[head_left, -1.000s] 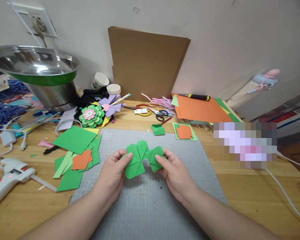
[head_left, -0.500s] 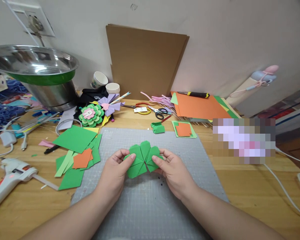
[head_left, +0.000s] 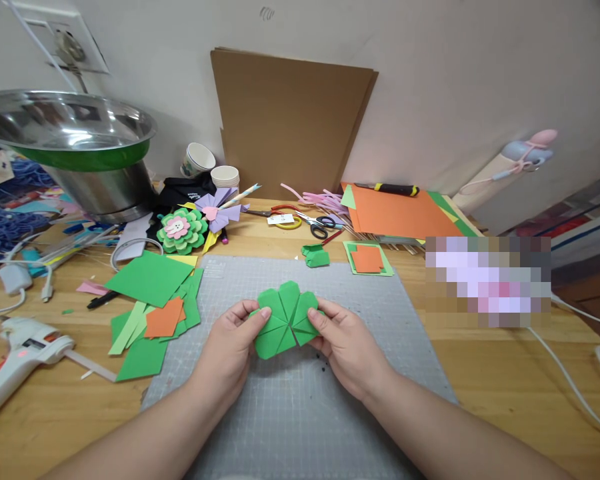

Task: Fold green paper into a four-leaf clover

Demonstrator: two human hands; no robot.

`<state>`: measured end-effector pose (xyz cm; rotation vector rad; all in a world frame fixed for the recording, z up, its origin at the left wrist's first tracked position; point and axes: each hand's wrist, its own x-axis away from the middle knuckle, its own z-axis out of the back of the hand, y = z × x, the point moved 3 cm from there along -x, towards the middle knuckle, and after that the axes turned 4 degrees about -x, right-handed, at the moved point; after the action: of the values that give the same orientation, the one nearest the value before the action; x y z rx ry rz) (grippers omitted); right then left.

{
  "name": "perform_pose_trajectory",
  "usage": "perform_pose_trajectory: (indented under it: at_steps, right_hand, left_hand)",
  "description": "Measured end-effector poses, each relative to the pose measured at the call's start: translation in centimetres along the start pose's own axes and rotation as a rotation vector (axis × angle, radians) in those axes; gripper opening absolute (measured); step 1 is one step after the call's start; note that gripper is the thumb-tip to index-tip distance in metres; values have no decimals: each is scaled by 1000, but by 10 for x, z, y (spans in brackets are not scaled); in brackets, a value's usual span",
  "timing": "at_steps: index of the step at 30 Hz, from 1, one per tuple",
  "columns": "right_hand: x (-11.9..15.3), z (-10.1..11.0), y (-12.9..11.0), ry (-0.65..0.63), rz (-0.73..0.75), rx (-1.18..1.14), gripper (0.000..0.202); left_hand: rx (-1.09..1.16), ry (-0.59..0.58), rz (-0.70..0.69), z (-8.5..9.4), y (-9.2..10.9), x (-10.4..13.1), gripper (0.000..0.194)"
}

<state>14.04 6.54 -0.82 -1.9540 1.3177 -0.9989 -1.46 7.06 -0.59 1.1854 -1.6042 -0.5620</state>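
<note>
A green paper flower (head_left: 279, 333) with rounded petals and slits between them is held above the grey cutting mat (head_left: 360, 407). My left hand (head_left: 235, 337) pinches its left side, thumb on top. On its right edge, my right hand (head_left: 347, 340) grips the petals between thumb and fingers; the fingertips underneath are hidden. Beyond the flower, a small folded green paper piece (head_left: 316, 256) lies at the mat's back edge, beside a stack of small orange and green squares (head_left: 367, 259).
Green and orange paper pieces (head_left: 147, 280) lie left of the mat, near a glue gun (head_left: 27, 353). Scissors (head_left: 320, 225), a layered paper flower (head_left: 183, 230) and orange sheets (head_left: 400, 213) are at the back. A metal basin (head_left: 80, 140) stands at back left.
The right thumb has shifted slightly right and up on the flower, and the petals under it now overlap a little differently. The left hand has barely moved.
</note>
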Motion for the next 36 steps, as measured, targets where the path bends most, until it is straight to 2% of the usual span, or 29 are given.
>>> perform_pose_trajectory:
  at_steps: [18,23,36]
  right_hand:
    - [-1,0,-6,-8,-9,57,27]
    - [1,0,-5,-31,-44,71,28]
    - [4,-1,1,8,-76,100,26]
  left_hand:
    - [-23,-40,34,-3,0,2,34]
    - [-4,-33,39,-3,1,1,34]
    - [18,15,-13,2,-4,-2,32]
